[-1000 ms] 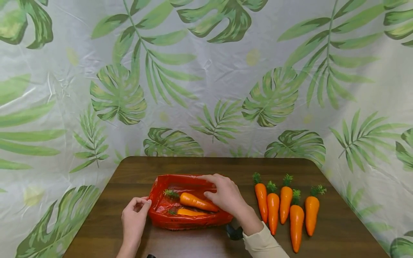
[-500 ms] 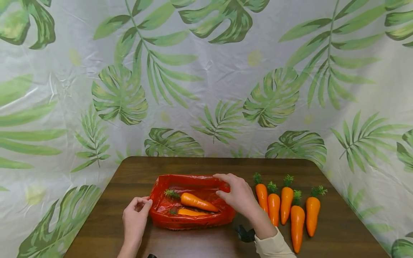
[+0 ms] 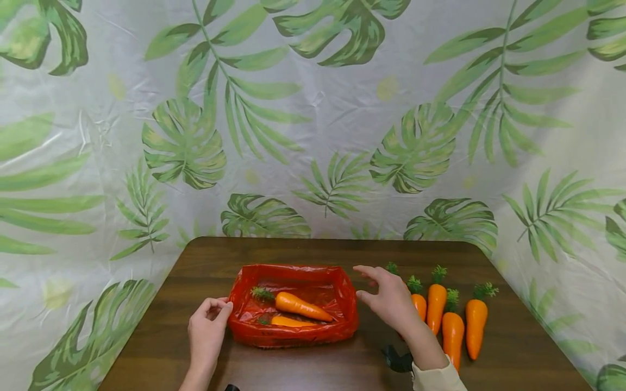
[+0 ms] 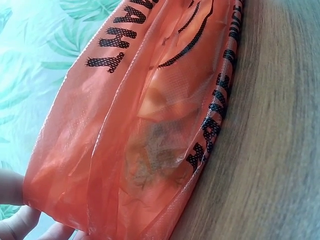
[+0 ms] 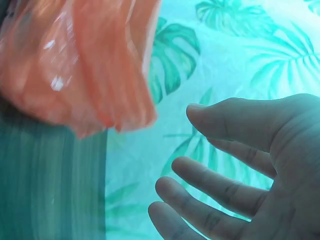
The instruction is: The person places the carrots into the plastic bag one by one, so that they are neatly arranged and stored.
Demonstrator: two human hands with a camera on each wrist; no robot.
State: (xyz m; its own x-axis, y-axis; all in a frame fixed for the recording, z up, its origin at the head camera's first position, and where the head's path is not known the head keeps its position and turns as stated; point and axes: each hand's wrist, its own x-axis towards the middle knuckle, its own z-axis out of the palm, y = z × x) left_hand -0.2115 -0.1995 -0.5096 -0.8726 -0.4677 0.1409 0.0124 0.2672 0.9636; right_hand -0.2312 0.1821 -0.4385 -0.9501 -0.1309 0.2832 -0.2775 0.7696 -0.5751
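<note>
- Red bag (image 3: 293,331): thin glossy crinkled plastic, black print, letters unreadable.
- Left hand (image 3: 207,330) pinches its left edge.
- Right hand (image 3: 391,298) hovers, fingers spread, empty, above smooth tapered carrots (image 3: 452,331).

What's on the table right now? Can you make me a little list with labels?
bag: red plastic bag, open on top, lying on the wooden table
in the bag: two toy carrots
outside the bag: row of toy carrots to its right, one partly hidden
left hand: pinches the bag's left edge
right hand: open, empty, over the row of carrots
behind: leaf-print sheet
</note>
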